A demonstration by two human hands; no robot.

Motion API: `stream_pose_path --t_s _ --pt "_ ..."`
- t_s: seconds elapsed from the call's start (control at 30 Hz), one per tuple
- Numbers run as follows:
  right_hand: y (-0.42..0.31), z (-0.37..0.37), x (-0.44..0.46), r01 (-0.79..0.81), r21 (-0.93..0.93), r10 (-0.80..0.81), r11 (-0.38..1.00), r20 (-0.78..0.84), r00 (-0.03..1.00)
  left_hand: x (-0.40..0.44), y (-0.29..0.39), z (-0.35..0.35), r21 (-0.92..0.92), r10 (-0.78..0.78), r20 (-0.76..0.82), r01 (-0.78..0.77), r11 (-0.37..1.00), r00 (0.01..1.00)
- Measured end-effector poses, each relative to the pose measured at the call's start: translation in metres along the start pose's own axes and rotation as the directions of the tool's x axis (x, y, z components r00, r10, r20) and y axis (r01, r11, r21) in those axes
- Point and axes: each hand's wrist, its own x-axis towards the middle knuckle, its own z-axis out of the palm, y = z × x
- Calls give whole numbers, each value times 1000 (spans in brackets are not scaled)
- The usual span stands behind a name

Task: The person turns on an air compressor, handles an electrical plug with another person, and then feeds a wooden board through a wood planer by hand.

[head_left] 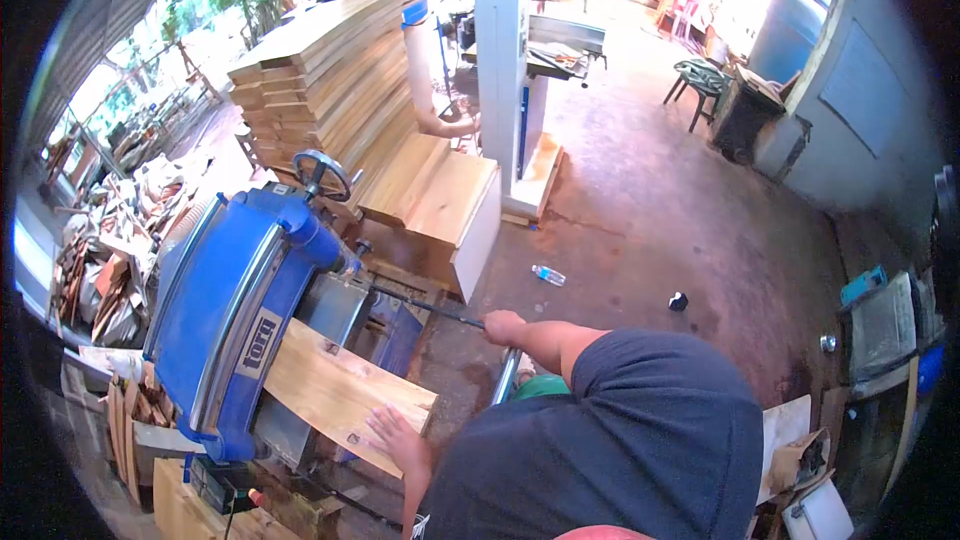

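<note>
A wooden board [345, 390] lies partly inside a blue thickness planer [225, 310] labelled "torq", its near end sticking out towards me. My left hand [403, 445] rests flat on the board near that end, fingers spread. Farther up, my right hand [505, 328] is closed around the end of a thin black bar [430, 309] that runs out from the planer's side. A handwheel [325, 175] sits on top of the machine. The part of the board under the planer's hood is hidden.
Behind the planer rises a tall stack of boards [340, 70], with shorter boards [435, 185] beside it. A pale post [502, 60] stands past them. A plastic bottle [548, 275] lies on the floor. Scrap wood and sacks [130, 230] heap up at left.
</note>
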Motion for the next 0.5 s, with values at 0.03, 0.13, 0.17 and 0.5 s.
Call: stream_pose_path --t_s 0.03,0.13,0.17,0.5 --pt "0 1 1 9 -4 -9 1000 4 1000 -2 0 0 0 -11 1 11 1000 1000" --pt "2 2 6 16 -82 -13 997 39 999 -2 2 -5 -18 -7 -4 6 1000 1000" --pt "3 2 6 15 -77 -12 997 39 999 -3 2 -5 -19 -2 -20 2 1000 1000" --pt "3 1 5 21 -65 -18 998 41 999 -2 2 2 -2 6 -101 -7 1000 995"
